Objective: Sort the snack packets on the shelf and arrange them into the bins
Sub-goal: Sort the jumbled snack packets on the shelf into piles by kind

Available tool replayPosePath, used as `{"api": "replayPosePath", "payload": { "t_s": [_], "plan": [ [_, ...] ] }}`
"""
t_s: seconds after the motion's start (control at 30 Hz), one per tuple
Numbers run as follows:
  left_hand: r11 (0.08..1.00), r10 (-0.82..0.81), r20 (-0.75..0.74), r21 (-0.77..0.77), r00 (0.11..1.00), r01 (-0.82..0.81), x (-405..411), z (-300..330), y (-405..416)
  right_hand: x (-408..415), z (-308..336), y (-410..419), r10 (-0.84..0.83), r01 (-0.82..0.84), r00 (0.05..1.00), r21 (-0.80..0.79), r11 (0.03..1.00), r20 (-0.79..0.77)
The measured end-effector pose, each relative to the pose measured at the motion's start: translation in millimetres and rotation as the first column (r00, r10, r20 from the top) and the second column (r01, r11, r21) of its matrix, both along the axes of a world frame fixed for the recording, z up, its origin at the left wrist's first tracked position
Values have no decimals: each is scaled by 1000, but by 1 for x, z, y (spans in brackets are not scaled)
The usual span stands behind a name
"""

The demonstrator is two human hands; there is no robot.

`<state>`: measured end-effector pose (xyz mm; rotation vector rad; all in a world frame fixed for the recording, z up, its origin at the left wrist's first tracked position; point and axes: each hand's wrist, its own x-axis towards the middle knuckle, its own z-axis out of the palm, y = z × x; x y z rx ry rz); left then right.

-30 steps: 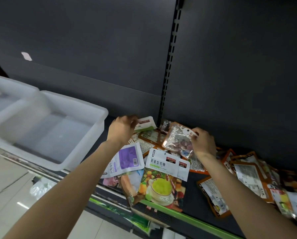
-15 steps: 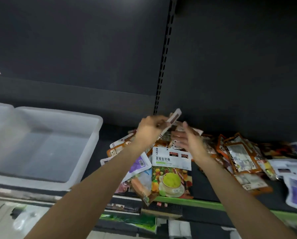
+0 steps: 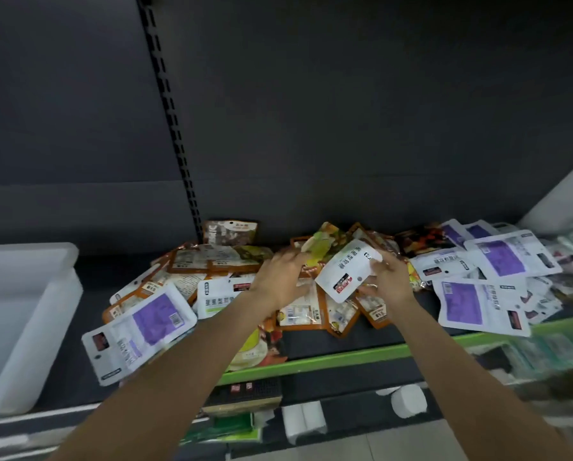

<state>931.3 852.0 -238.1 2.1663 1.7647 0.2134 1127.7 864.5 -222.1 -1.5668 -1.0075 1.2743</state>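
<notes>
Snack packets lie heaped on the dark shelf [image 3: 328,341]. Orange-edged packets [image 3: 192,261] sit in the middle, and white-and-purple packets lie at the left [image 3: 152,322] and right [image 3: 502,257]. Above the heap is a white packet with a yellow-green picture [image 3: 346,269], lifted and tilted. My right hand [image 3: 393,282] grips its near white end. My left hand [image 3: 283,277] reaches over the pile, its fingers closing on the packet's yellow-green far end, which is blurred. A white translucent bin [image 3: 62,294] stands on the shelf at the far left, nothing visible inside it.
A brown packet [image 3: 230,232] leans against the dark back panel by the slotted upright [image 3: 175,128]. The shelf has a green front edge [image 3: 315,361]. White rolls [image 3: 408,400] and more goods lie on the level below. A pale wall edge [image 3: 564,197] rises at the right.
The view has swung right, so the bin now sits at the left edge. Both hands have moved right over the pile and lifted the white yellow-green packet.
</notes>
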Motion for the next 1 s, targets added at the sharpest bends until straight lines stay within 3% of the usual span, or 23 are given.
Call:
{"api": "replayPosePath", "payload": {
  "t_s": [0.07, 0.13, 0.23, 0.37, 0.43, 0.47, 0.5, 0.57, 0.6, 0.67, 0.73, 0.83, 0.9, 0.97, 1.0],
  "plan": [
    [993, -20, -53, -120, 998, 14, 21, -10, 8, 27, -12, 12, -93, 93, 996, -3, 996, -2],
    [988, -10, -60, -157, 998, 0, 41, -15, 18, 56, -18, 26, -136, 131, 982, 41, 990, 131],
    [986, 60, -77, -152, 995, -71, 69, -18, 33, 102, -25, 51, -180, 162, 934, 83, 983, 309],
    [992, 111, -150, -48, 983, -119, 101, -26, 50, 153, -34, 79, -285, 284, 868, 63, 957, 406],
    [996, 90, -175, -2, 980, -92, 115, -28, 59, 166, -37, 86, -229, 237, 842, 47, 970, 489],
    [997, 72, -186, 3, 980, -73, 122, -29, 63, 170, -38, 86, -154, 167, 798, 32, 985, 583],
    [998, 54, -197, -6, 979, -57, 129, -28, 67, 172, -37, 85, -69, 78, 696, 20, 997, 715],
    [997, 37, -234, -53, 971, -51, 140, -25, 72, 176, -45, 84, 64, -182, 362, 3, 983, 930],
    [996, 36, -252, -69, 967, -55, 144, -25, 74, 177, -50, 85, 144, -318, 233, -65, 946, 962],
    [995, 31, -262, -88, 965, -56, 146, -25, 77, 178, -58, 88, 350, -456, 117, -263, 850, 929],
    [995, 13, -230, -97, 973, -36, 144, -25, 77, 181, -66, 89, 463, -449, 63, -389, 805, 884],
    [997, 37, -144, -61, 989, -46, 134, -23, 67, 183, -68, 90, 391, -336, 151, -325, 884, 908],
    [995, 97, -84, -10, 992, -98, 117, -22, 52, 169, -61, 87, 234, -329, 327, -122, 936, 915],
    [987, 154, -42, 45, 987, -152, 90, -20, 35, 138, -48, 77, 121, -403, 502, 108, 909, 856],
    [981, 185, -23, 72, 983, -183, 73, -19, 26, 117, -40, 70, 134, -465, 539, 161, 870, 831]
  ]
}}
